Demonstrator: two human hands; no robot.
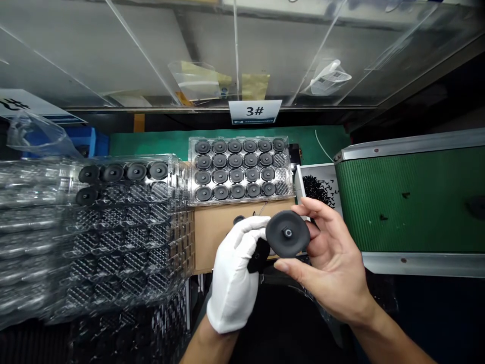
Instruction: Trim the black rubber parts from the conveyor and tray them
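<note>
My right hand (pixel 333 258), bare, grips a round black disc (pixel 280 242) by its rim between thumb and fingers. The disc has a dished face with a small raised post in its middle, turned up toward me. My left hand (pixel 235 273) wears a white glove, and its fingertips come up to the disc's left edge. Against the gloved palm and fingers a second black part (pixel 258 257) is held, half hidden by the fingers. Just beyond the glove, a small black round piece (pixel 238 219) lies on the brown cardboard (pixel 210 237).
Behind the hands is a clear plastic tray (pixel 242 200) with rows of black discs. Stacked clear trays (pixel 151 242) stand at left, the top one holding several discs. A white box (pixel 299 182) contains small black pieces (pixel 316 189). A green conveyor belt (pixel 409 202) runs at right.
</note>
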